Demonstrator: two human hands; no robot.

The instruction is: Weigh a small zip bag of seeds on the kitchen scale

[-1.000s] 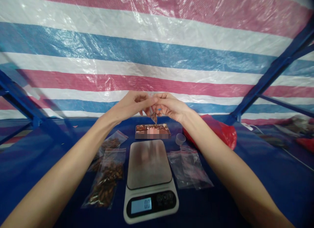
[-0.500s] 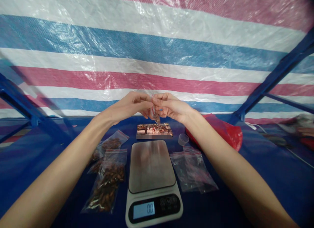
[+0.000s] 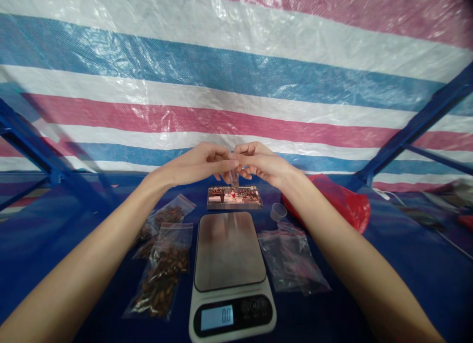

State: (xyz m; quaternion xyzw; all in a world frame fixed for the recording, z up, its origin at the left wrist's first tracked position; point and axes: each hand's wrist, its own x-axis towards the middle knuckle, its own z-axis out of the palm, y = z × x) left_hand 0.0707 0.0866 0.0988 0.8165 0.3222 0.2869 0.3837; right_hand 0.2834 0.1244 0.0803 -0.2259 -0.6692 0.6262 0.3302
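Both hands meet above a phone (image 3: 234, 197) that shows a picture on its screen. My left hand (image 3: 210, 160) and my right hand (image 3: 260, 163) pinch the top of a small clear zip bag (image 3: 234, 178) between their fingertips. The bag hangs below the fingers, seen nearly edge-on, and its contents are hard to make out. Nearer to me, a kitchen scale (image 3: 229, 254) with a bare steel plate reads 0.0. Left of it lie zip bags filled with brown pieces (image 3: 162, 279), which look like nuts or seeds.
Flat clear zip bags (image 3: 293, 261) lie right of the scale, with a small round plastic cup (image 3: 278, 212) beyond them. A red plastic bag (image 3: 343, 202) rests behind my right forearm. Blue metal bars (image 3: 417, 121) and a striped plastic sheet (image 3: 236, 86) enclose the blue surface.
My fingertips have shifted along the top of the small zip bag, my left thumb reaching further right. The phone's picture has changed. The view has shifted slightly.
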